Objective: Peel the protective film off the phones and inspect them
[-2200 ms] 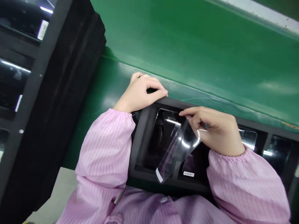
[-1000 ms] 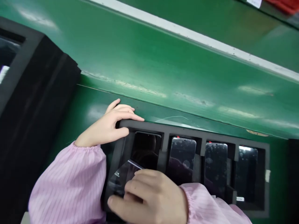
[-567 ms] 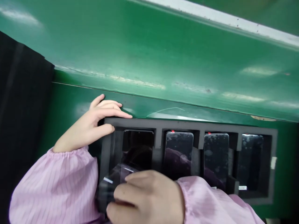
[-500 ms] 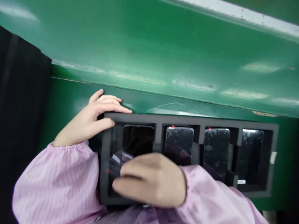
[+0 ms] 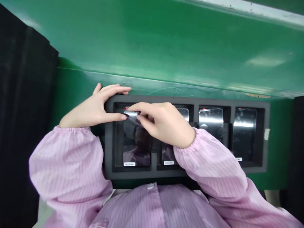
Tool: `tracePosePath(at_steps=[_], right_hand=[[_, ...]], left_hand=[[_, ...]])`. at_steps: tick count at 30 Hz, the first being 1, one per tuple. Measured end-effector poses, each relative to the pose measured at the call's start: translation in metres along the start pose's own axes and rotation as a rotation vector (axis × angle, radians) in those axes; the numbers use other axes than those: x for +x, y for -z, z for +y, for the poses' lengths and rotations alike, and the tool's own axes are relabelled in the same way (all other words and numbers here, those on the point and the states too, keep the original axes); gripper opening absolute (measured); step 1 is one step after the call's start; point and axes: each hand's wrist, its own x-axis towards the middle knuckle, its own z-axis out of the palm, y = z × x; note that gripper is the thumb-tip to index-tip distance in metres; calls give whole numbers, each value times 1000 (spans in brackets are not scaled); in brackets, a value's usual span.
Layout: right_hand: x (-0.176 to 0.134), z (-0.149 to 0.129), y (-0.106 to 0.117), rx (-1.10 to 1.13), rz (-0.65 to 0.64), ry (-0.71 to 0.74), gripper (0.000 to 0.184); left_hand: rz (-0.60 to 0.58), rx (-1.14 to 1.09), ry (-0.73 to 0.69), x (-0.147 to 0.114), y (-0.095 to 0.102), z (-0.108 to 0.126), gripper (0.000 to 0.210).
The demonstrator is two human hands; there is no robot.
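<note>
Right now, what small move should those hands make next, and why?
Perhaps the right hand should ease the film down at the top of the leftmost phone: that end looks curled up in its pinch, while the left hand has its thumb by the same edge.

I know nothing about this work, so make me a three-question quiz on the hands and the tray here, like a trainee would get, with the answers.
1. How many dark panels show in the black tray?
A) two
B) four
C) six

2. True or false: the fingertips of the right hand are at the upper end of the leftmost panel, as seen in the picture.

3. Fill in the blank: in the picture, the white label on the leftmost panel sits near its ____ left corner.

Key: 1. B; 2. true; 3. lower
</note>
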Motion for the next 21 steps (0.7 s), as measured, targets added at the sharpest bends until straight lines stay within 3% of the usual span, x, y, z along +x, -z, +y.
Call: tracePosePath(at_steps=[7, 11, 16, 19, 21], right_hand=[[14, -4, -25, 669, 3, -346, 29], [13, -9, -31, 831, 54, -420, 25], [10, -10, -42, 811, 79, -430, 27], [3, -19, -49, 592, 131, -343, 28], [-2, -27, -48, 397, 105, -276, 35]], left_hand=[[46, 45, -1, -1, -5, -3, 58], [56, 28, 10, 0, -6, -5, 56], [19, 84, 35, 0, -2, 5, 55], [-29, 152, 10, -8, -1, 11, 48], [31, 174, -26, -10, -4, 11, 41]])
